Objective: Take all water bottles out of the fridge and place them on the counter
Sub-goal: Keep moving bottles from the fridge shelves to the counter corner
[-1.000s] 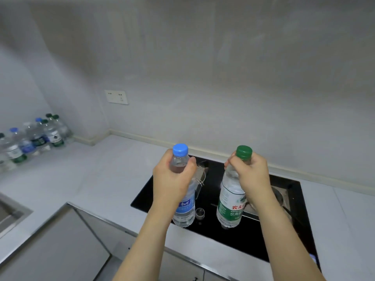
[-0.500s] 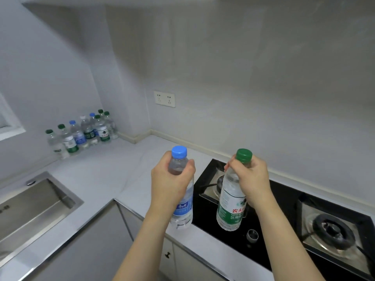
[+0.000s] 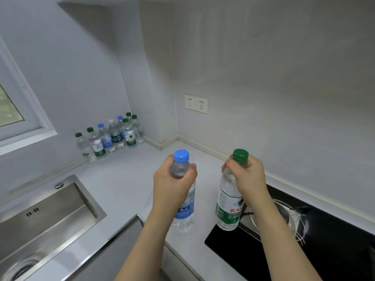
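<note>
White counter (image 3: 125,179) in a kitchen corner, two bottles carried above it.

Steel sink (image 3: 46,220) sits at the far left below a window (image 3: 12,110); a cluster of water bottles (image 3: 110,136) stands on the counter against the wall in the corner, with a double wall socket (image 3: 196,103) to their right. Left hand (image 3: 172,183) curls round the neck of an upright blue-capped bottle (image 3: 183,211), held over the counter's front edge. Right hand (image 3: 246,179) grips the neck of a green-capped bottle (image 3: 228,211), upright over the left edge of the black hob (image 3: 324,250) at the far right.
</note>
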`<act>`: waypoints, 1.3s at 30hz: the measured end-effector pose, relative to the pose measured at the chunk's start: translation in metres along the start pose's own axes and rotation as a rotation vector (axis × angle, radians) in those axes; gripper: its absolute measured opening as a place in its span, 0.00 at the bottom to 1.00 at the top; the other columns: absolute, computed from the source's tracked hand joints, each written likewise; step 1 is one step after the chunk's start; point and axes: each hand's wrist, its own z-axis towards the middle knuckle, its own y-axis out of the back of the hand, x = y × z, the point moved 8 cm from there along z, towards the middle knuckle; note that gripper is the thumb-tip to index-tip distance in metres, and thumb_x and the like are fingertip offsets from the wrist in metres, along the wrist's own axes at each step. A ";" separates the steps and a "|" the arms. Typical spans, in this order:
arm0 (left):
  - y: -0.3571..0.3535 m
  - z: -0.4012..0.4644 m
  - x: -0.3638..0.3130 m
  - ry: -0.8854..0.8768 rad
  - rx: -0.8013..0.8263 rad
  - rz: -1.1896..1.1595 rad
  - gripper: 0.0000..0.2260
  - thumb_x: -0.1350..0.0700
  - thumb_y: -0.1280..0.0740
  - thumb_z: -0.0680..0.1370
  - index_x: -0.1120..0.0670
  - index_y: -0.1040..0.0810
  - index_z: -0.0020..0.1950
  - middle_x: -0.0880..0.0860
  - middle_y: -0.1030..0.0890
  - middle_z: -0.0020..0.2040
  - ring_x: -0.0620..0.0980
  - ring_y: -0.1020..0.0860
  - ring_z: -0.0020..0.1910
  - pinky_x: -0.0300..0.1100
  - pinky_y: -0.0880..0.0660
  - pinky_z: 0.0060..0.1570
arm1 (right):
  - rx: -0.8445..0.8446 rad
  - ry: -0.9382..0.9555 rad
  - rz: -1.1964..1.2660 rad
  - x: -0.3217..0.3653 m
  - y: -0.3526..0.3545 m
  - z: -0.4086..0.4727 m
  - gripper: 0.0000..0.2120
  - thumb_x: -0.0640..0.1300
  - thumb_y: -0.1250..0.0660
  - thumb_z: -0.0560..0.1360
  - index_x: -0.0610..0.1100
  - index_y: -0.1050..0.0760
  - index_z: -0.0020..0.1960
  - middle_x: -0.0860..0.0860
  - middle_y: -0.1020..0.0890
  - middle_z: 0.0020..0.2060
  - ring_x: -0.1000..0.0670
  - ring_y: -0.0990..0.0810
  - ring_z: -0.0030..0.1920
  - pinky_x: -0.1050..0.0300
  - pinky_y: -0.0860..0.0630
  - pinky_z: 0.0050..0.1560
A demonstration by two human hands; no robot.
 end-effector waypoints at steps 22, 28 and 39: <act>-0.028 0.175 0.081 0.027 -0.045 0.089 0.06 0.48 0.31 0.70 0.47 0.25 0.42 0.44 0.20 0.34 0.41 0.23 0.32 0.30 0.27 0.35 | 0.052 -0.086 -0.062 -0.060 -0.085 0.180 0.10 0.51 0.35 0.62 0.44 0.22 0.35 0.47 0.18 0.34 0.45 0.20 0.41 0.52 0.25 0.44; 0.004 0.213 0.117 0.050 -0.058 0.066 0.09 0.44 0.32 0.68 0.47 0.24 0.43 0.46 0.20 0.35 0.44 0.22 0.33 0.31 0.26 0.35 | 0.062 -0.115 -0.073 -0.076 -0.137 0.199 0.08 0.49 0.35 0.63 0.44 0.22 0.34 0.48 0.18 0.34 0.45 0.20 0.41 0.53 0.25 0.45; 0.099 0.300 0.175 0.022 -0.054 0.056 0.04 0.51 0.31 0.71 0.50 0.24 0.41 0.48 0.22 0.33 0.39 0.25 0.30 0.27 0.30 0.33 | 0.071 -0.087 -0.020 -0.077 -0.271 0.244 0.11 0.46 0.33 0.64 0.37 0.23 0.38 0.40 0.19 0.37 0.52 0.23 0.37 0.57 0.28 0.42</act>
